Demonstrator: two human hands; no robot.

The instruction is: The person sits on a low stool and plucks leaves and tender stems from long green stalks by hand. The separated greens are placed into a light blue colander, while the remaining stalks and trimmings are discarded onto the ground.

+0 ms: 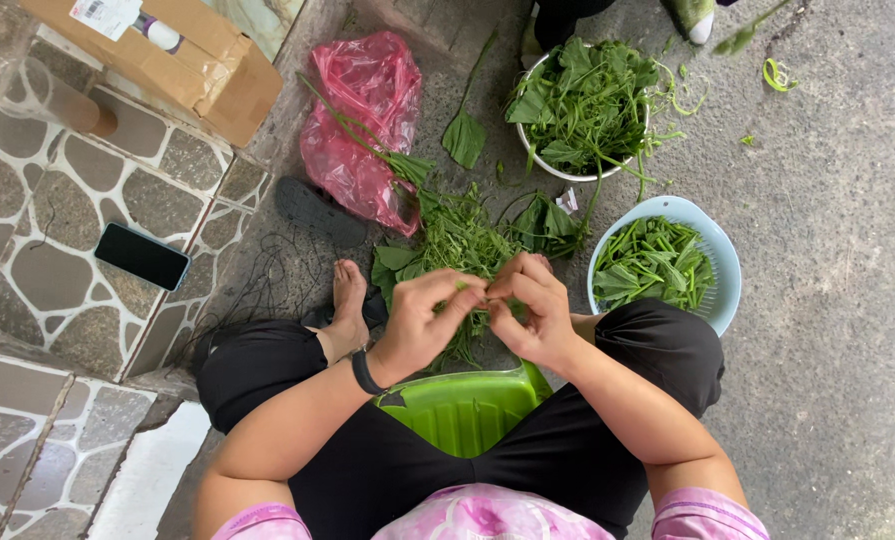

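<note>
green stem (460,287) sits at frame centre, pinched between left hand (429,318) and right hand (533,305), both grips clenched on it; its length runs across between the fingertips, above the pile of greens (454,238).

**Two hands met over a heap of greens**

The left hand (429,318) and right hand (533,308) pinched a thin green stem (464,287) between their fingertips, above a loose pile of leafy greens (457,238) on the concrete. A pale blue colander (722,262) of cut stems sat just beside the right knee, a white bowl (540,160) of leaves beyond it. A pink plastic bag (365,120) lay near the pile, and a black phone (142,256) rested on the stone paving.
</note>
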